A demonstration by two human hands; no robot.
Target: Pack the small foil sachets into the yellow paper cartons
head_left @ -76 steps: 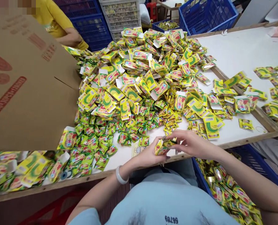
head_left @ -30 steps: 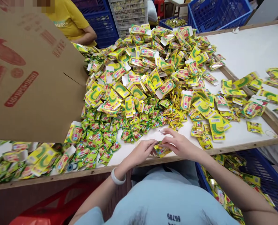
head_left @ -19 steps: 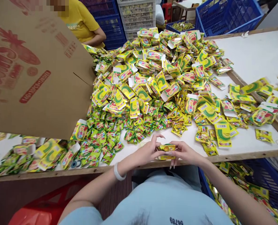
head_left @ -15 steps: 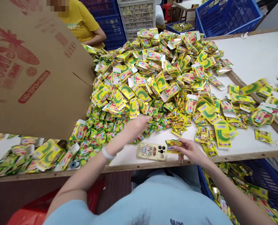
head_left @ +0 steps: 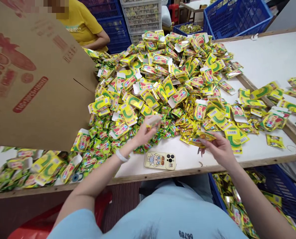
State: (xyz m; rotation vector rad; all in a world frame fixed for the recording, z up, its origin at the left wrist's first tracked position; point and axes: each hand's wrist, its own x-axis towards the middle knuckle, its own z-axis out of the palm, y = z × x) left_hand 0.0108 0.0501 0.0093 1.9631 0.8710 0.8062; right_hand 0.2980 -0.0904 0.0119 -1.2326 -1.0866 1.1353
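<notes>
Sachet (head_left: 203,136) pinched between our right hand (head_left: 219,148) fingertips, near right of the pile (head_left: 162,76); left hand (head_left: 145,132) closed on a blurred small carton (head_left: 153,120) at the pile's near edge; pick-up step, we judge, and the next move calls for bringing both together.

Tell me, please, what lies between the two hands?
In the head view, small loose packets lie between the left hand and the right hand.

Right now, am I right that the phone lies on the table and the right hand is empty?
Not quite: in the head view the right hand pinches a yellow packet, the left hand a blurred carton. The phone does lie on the table.
</notes>
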